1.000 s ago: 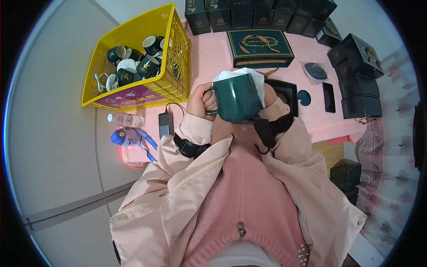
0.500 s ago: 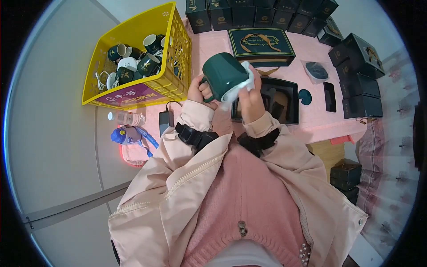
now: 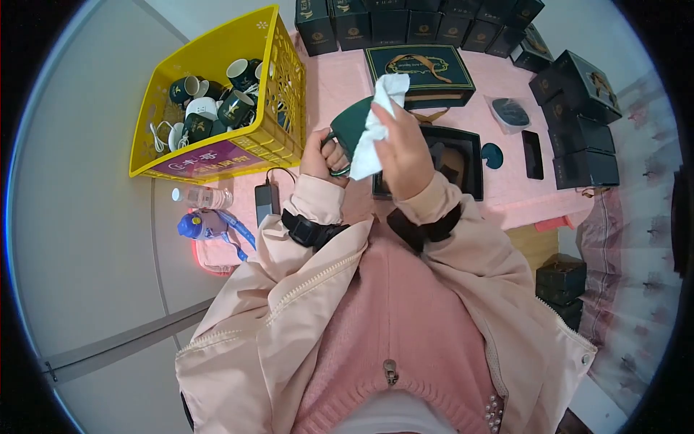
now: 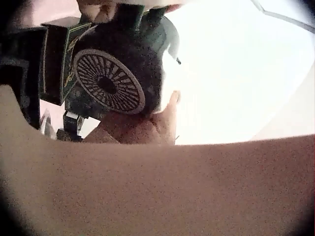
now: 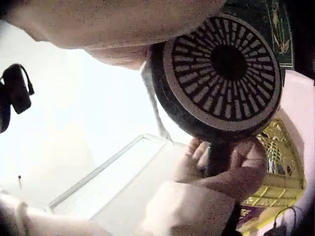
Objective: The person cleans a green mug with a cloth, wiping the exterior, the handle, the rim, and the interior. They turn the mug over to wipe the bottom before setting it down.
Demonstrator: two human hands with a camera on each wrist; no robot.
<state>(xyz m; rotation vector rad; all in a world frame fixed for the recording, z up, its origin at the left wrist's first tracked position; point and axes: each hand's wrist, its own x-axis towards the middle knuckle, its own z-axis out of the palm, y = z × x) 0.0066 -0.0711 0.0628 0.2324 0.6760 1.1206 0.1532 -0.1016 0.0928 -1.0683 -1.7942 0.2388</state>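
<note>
Curling round the handle, the fingers of your left hand (image 3: 327, 155) grasp a dark green mug (image 3: 350, 126), probably to steady it while leaving its mouth free. Your right hand (image 3: 406, 155) appears to pinch a white cloth (image 3: 370, 155) against that mouth; some fingertips are hidden, so their reach inside cannot be told. The mug hangs tilted between your hands, above the pink table (image 3: 332, 79). Its body is smooth and rounded, the base (image 5: 229, 63) ringed with radiating bars; the cloth looks thin and creased. Just beyond, an open black box (image 3: 476, 168) has shaped recesses, presumably to stop contents shifting. Farther left, a yellow openwork crate (image 3: 280, 136) gathers more mugs (image 3: 235, 108) loosely.
</note>
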